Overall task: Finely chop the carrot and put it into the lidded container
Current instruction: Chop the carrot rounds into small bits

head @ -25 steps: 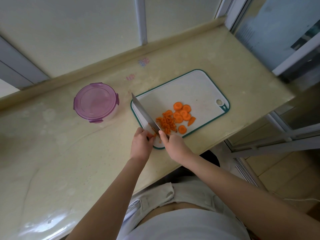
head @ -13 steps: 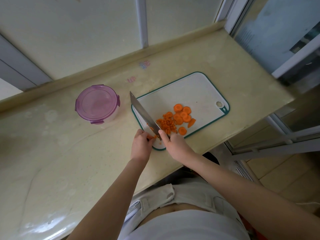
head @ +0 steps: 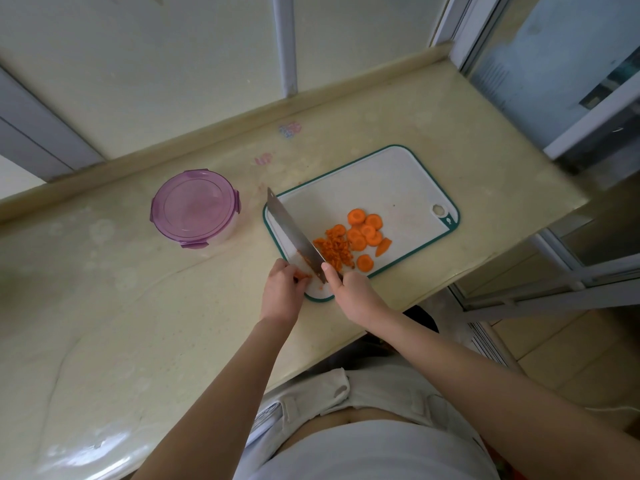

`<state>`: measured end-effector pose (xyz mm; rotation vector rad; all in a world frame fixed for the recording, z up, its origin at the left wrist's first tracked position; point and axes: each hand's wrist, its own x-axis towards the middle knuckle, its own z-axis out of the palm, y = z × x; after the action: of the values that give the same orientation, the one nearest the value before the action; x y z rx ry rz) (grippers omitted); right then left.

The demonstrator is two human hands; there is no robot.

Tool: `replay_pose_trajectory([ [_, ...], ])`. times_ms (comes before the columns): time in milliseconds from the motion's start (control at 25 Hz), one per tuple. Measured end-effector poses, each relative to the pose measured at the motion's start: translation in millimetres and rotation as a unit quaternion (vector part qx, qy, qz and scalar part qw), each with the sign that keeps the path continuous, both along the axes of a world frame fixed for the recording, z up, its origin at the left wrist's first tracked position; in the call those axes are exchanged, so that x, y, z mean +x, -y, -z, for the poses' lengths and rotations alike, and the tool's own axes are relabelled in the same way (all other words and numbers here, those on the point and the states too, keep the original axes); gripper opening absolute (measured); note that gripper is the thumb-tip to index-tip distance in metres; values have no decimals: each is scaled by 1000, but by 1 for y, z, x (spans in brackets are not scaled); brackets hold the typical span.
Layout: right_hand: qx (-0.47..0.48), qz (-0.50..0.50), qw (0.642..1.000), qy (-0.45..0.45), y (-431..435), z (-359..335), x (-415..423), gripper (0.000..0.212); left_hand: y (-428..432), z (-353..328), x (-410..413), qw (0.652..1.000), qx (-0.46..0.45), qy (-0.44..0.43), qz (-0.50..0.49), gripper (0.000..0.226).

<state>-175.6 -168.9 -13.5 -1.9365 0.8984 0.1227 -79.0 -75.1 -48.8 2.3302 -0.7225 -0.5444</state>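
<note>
a pale yellow counter [head: 104, 306] runs under frosted window panes [head: 173, 81]. near its back edge lie a pinkish-blue mark [head: 290, 129] and a pink mark [head: 264, 158] (both faded, unreadable). past its right edge, tan floor tiles [head: 571, 358] show.

The countertop [head: 104, 306] is carrying one lidded container [head: 194, 207] and one cutting board [head: 381, 181]; the board is bearing one knife [head: 294, 233], about eight carrot slices [head: 356, 216] and one chopped pile [head: 334, 252].

One wide-angle head view looks steeply down, from close above, onto the countertop [head: 114, 306].
</note>
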Motion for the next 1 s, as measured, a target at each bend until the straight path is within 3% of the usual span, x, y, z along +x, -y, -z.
replay_pose_trajectory([
  [120,7,21,1000,20,2,0,-1,52,2,-2,2,1000,2,-10,3,6],
  [720,9,-7,999,-48,-9,5,-5,61,0,-3,5,1000,0,4,-1,8],
  [1000,6,15,1000,-7,0,-3,-3,58,4,-2,4,999,14,31,40,9],
])
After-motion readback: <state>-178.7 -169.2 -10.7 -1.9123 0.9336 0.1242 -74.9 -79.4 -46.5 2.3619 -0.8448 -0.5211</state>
